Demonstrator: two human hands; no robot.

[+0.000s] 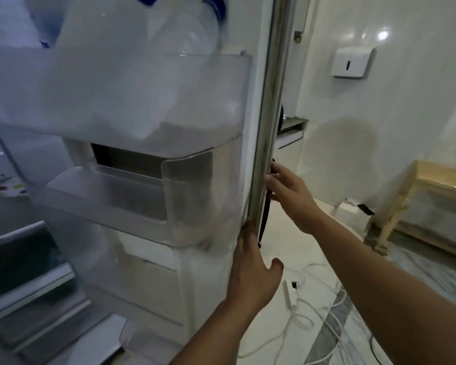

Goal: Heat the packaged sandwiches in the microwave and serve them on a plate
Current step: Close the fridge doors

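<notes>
The fridge door point(250, 122) stands open, its inner side facing me. No sandwiches, microwave or plate show in view. My left hand point(253, 270) lies flat against the door's inner edge, thumb spread, holding nothing. My right hand point(287, 191) reaches around the outer edge, fingers curled on the black door handle point(265, 222). Clear door shelves point(195, 164) hold plastic bottles point(190, 35) with blue caps at the top. The fridge interior point(24, 259) is dim and blurred at the left.
A light wooden table point(432, 185) stands at the right wall. A white power strip point(291, 288) and loose white cables lie on the floor just beyond the door. A white dispenser point(352, 61) hangs on the wall. A counter edge point(292, 127) shows behind the door.
</notes>
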